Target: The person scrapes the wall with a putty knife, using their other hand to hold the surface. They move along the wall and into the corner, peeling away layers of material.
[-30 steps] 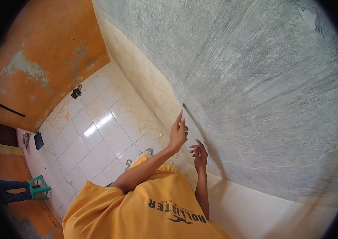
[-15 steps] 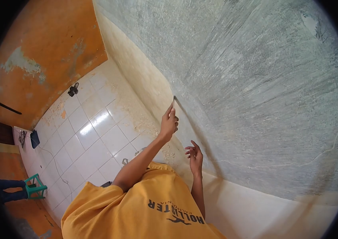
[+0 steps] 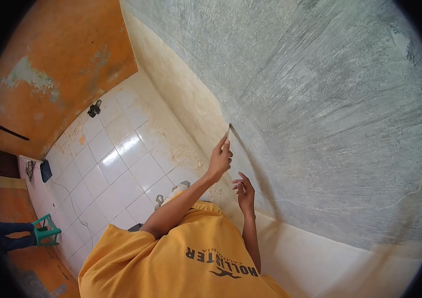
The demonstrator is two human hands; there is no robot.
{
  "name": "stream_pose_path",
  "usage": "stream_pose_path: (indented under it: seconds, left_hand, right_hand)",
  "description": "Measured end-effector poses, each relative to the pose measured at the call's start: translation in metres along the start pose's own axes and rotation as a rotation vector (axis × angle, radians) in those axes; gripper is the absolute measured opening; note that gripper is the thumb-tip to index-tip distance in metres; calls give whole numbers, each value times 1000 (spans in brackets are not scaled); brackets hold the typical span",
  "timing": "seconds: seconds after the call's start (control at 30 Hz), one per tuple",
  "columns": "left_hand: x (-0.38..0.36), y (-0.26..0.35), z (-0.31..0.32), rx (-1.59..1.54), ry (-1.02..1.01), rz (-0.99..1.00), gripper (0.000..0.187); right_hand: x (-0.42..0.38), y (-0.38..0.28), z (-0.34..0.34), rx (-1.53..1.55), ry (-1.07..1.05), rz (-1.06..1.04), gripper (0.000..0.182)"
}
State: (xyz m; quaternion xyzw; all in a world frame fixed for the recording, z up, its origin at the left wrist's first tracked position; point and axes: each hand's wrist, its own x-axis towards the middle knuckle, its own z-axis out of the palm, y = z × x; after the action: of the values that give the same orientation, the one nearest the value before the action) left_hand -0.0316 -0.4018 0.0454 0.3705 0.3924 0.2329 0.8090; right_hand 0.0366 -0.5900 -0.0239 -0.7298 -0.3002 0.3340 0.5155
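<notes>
My left hand [image 3: 220, 160] grips a thin, flat scraper [image 3: 229, 131], its fingers wrapped round the handle. The tool's tip meets the wall where the bare grey surface [image 3: 320, 109] borders a strip of cream paint [image 3: 186, 82]. Most of the handle is hidden in my fist. Lower and to the right, my right hand [image 3: 245, 194] hovers near the wall with loosely bent fingers apart, holding nothing. A shadow falls on the wall beside both hands.
Pale flakes [image 3: 196, 161] litter the tiled floor [image 3: 106, 191] along the wall's foot. An orange wall [image 3: 72, 35] with peeling patches stands at left. A green stool [image 3: 47, 231] is beside another person's legs [image 3: 14, 233]. A cable [image 3: 72, 198] crosses the tiles; a dark object [image 3: 94, 108] lies farther off.
My left hand and the scraper sit slightly farther right and lower in view, still at the paint border. The whole view has shifted a little. My right hand stays nearly in place, fingers apart.
</notes>
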Motion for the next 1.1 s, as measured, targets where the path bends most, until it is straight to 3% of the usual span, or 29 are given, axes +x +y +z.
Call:
stream_pose_path:
  seconds: [0.17, 0.4, 0.53, 0.8, 0.93, 1.03, 1.1]
  left_hand:
    - [14, 3, -2, -25, 59, -25, 53]
    - [-1, -9, 1, 73, -24, 61, 53]
    - [22, 3, -10, 21, 76, 1, 54]
    - [-2, 0, -3, 129, -74, 78, 54]
    - [18, 24, -26, 23, -99, -45, 54]
    - [13, 11, -14, 124, -28, 1, 53]
    - [1, 0, -9, 156, -90, 51, 53]
  right_hand:
    - [5, 0, 5, -3, 4, 32, 42]
    - [5, 2, 14, -5, -7, 28, 40]
    - [13, -3, 14, -17, -10, -1, 40]
    - [22, 6, 25, -39, -16, 7, 40]
    - [22, 2, 33, -6, -5, 7, 40]
    - [24, 5, 37, -17, -2, 26, 40]
    - [26, 1, 40, -51, 4, 52, 40]
